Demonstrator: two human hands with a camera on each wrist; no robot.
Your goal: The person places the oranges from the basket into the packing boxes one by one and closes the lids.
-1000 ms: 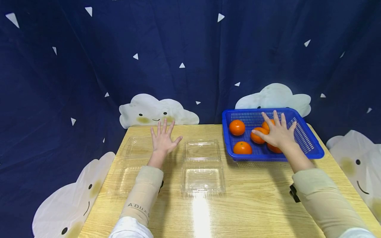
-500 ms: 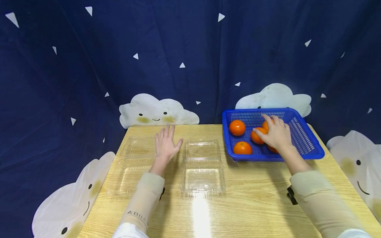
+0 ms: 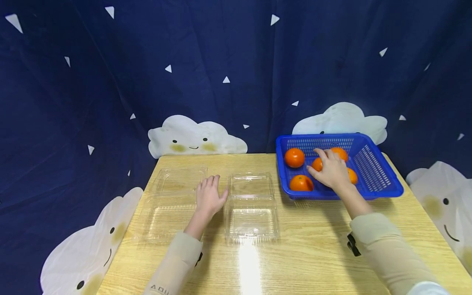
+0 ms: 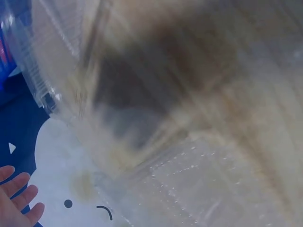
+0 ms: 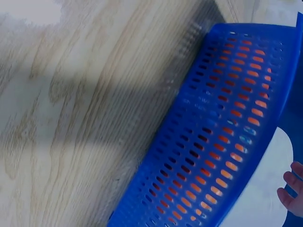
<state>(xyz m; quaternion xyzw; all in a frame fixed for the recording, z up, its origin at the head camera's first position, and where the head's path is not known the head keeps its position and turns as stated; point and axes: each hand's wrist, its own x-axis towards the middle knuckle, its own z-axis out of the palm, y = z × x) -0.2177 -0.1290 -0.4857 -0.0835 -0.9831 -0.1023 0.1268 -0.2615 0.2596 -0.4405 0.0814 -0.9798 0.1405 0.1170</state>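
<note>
On the bench (image 3: 306, 266), I have clear clamshell boxes (image 3: 252, 199) lying unfolded, likely for stability | left hand (image 3: 209, 199) over the gap between, fingers loose, gripping nothing | right hand (image 3: 333, 171), fingers parted and slightly bent, hangs unladen above the blue mesh basket (image 3: 377, 172) | five oranges (image 3: 294, 158) inside, its walls presumably stopping rolling | curtain (image 3: 206, 49) behind

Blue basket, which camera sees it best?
The head view: it shows the blue basket from above with oranges inside, though the right hand hides some. The right wrist view shows its holey side; the left wrist view, a blue sliver.
</note>
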